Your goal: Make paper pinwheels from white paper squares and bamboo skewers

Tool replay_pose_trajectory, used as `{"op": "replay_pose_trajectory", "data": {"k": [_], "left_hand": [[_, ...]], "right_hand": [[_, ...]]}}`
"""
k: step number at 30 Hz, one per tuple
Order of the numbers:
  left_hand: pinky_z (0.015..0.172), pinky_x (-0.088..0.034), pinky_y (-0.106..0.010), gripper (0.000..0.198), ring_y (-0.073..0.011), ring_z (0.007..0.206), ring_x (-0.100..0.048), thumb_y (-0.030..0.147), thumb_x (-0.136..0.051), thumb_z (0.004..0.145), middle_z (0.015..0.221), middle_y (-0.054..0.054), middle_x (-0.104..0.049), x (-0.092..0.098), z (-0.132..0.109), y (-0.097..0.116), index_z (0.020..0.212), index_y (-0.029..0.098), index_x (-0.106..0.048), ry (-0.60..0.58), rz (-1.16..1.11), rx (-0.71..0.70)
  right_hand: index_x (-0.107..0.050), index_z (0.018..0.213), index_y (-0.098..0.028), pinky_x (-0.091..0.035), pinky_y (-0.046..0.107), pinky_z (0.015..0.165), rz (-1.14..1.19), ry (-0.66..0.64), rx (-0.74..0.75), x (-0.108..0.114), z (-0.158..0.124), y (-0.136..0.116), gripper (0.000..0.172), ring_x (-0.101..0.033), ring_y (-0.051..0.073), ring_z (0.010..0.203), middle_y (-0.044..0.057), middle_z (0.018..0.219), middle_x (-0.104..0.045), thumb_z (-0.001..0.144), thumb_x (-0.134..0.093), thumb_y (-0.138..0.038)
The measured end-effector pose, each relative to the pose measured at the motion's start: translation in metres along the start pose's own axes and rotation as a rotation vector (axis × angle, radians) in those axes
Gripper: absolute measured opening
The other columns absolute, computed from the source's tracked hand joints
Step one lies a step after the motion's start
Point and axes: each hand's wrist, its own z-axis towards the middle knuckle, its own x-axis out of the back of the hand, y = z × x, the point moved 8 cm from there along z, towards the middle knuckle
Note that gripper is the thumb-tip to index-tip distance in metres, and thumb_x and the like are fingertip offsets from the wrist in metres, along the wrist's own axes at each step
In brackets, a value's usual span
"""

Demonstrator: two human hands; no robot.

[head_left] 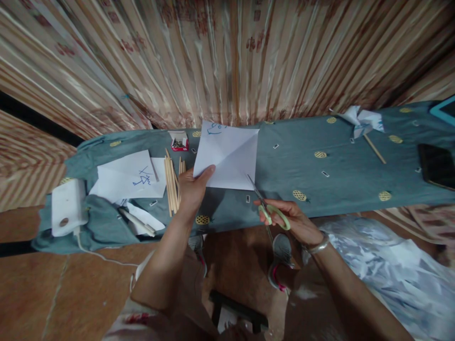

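Note:
My left hand (192, 187) pinches the lower left corner of a white square sheet of paper (229, 154), creased along its diagonals and with blue pen marks near its top edge. It is held up over a bench covered in blue-grey cloth (305, 166). My right hand (289, 219) grips green-handled scissors (265, 203), whose blades point up toward the sheet's lower right corner.
Wooden sticks (172, 182) lie left of my hand beside white papers (130, 180) with blue drawing. A small red box (179, 141), a white charger (67, 206), a pen (138, 221), a paper pinwheel on a stick (362, 125) and a black phone (436, 166) rest on the cloth. Curtain hangs behind.

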Motion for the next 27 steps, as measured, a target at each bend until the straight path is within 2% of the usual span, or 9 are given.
{"op": "replay_pose_trajectory", "data": {"k": [13,27], "left_hand": [[0.062,-0.054,-0.028,0.029,-0.0185,0.068,-0.066,0.035,-0.079,0.061,0.073,-0.004,-0.072,0.001,0.001,-0.004,0.080,0.013,-0.075,-0.004,0.023,-0.005],[0.063,-0.055,-0.029,0.030,-0.0189,0.069,-0.067,0.037,-0.078,0.062,0.077,-0.006,-0.074,0.002,0.002,-0.009,0.082,0.014,-0.075,-0.018,0.019,0.008]], "right_hand": [[-0.070,0.113,-0.021,-0.048,0.026,0.064,0.001,0.001,-0.032,0.002,-0.001,0.007,0.046,-0.055,0.010,0.065,0.002,0.078,-0.066,0.074,-0.074,-0.046],[-0.074,0.103,-0.022,-0.046,0.023,0.055,-0.020,0.075,-0.083,0.007,-0.001,0.007,0.042,-0.052,0.008,0.057,0.000,0.068,-0.063,0.067,-0.080,-0.042]]}}
